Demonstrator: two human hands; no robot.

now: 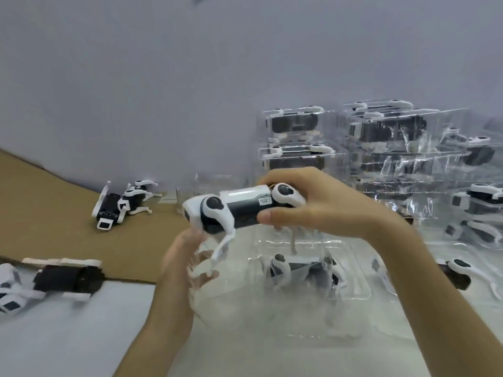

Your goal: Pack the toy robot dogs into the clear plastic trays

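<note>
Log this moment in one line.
right hand: grips toy robot dog | left hand: open by its front leg | clear tray: below, holds packed dog

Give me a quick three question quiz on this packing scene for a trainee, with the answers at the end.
1. True or false: the right hand holds a toy robot dog in the air over a clear tray.
2. Where do the stacked filled trays stand? A) back right B) front left C) on the floor
3. Fill in: the loose dog at the back left lies on brown ____.
Key: 1 true; 2 A; 3 cardboard.
</note>
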